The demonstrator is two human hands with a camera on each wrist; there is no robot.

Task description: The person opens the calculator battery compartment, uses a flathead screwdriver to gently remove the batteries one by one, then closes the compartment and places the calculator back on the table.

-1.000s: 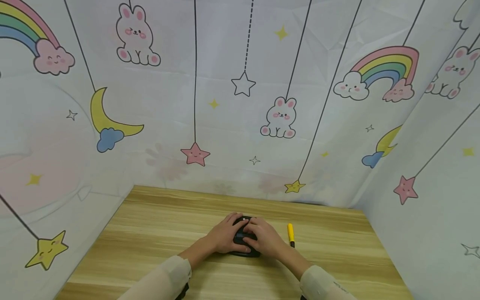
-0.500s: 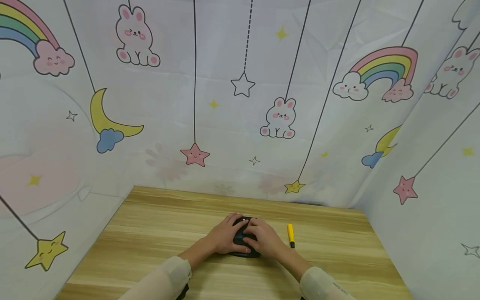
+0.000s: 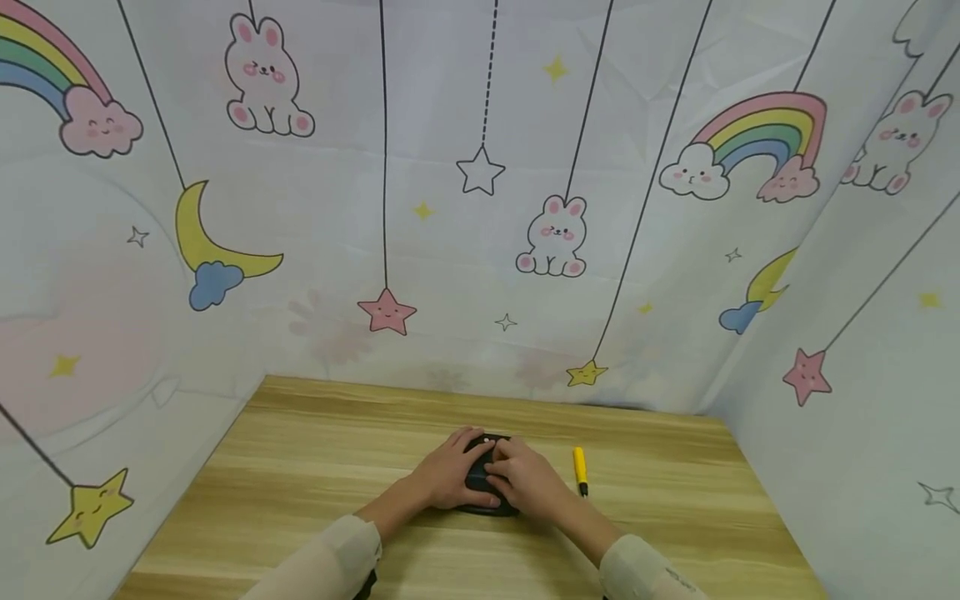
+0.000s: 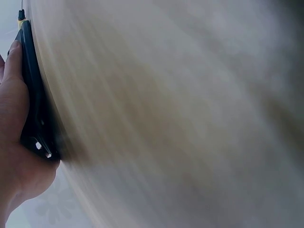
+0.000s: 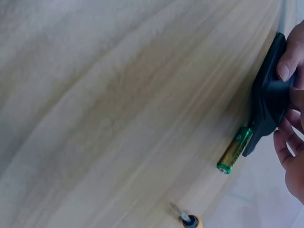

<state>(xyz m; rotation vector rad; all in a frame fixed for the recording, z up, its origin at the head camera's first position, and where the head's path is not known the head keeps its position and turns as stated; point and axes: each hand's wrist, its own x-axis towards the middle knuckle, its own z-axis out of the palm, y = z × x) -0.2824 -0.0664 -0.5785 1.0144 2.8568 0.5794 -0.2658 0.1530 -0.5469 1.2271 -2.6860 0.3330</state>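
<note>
A low black plastic device [image 3: 480, 476] with a rounded outline lies on the wooden table; its exact kind does not show. My left hand [image 3: 448, 471] holds it from the left, fingers over its far side and thumb along its near side. From the right, my right hand [image 3: 527, 482] bends its fingers over the middle of the device, thumb and index fingertips close together on its top; I cannot tell whether they pinch something. A green and gold battery [image 5: 234, 149] lies against the device's side in the right wrist view. The right hand hides it in the head view.
A yellow-handled screwdriver [image 3: 581, 471] lies right of the hands, its shaft toward the person. The wood-grain table [image 3: 337, 425] meets a white printed cloth [image 3: 450, 250] at the back and both sides.
The right hand's fingers have drawn closer together over the device. The left hand, device and screwdriver stay in place; the head view has shifted slightly.
</note>
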